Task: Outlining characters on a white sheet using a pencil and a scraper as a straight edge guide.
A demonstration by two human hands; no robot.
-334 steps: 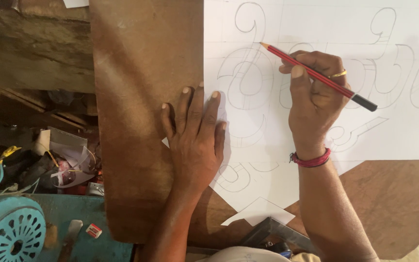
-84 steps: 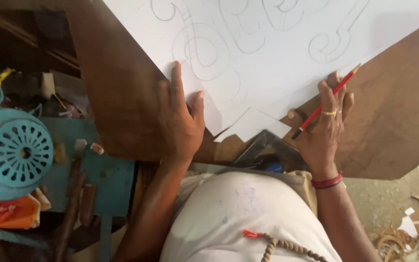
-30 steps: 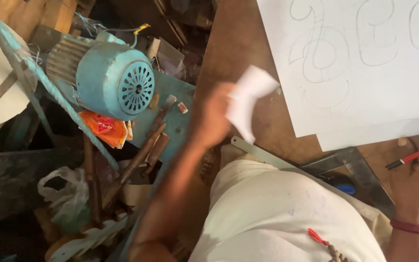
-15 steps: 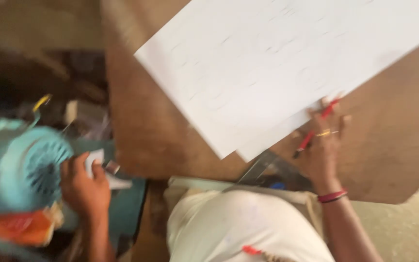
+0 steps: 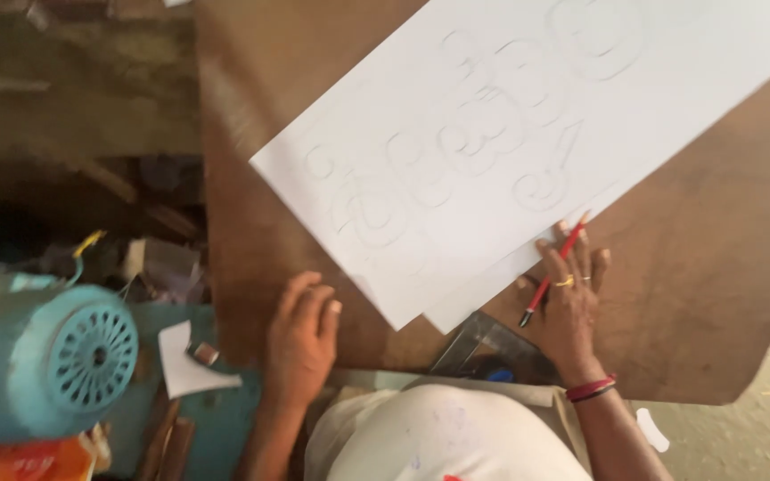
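Gripping red pencil (image 5: 550, 272), right hand (image 5: 570, 307); left hand (image 5: 300, 343) open beside white paper sheet (image 5: 528, 134).

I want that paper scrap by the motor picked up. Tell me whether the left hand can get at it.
Probably yes. The left hand rests on the brown board's edge, right beside the paper scrap, with nothing visible between them.

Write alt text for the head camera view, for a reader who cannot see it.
Seen from above, a person's right hand holds a red pencil at the edge of a large white sheet with faint curly outlines, lying on a brown board. The left hand rests flat on the board near a teal motor and a paper scrap.
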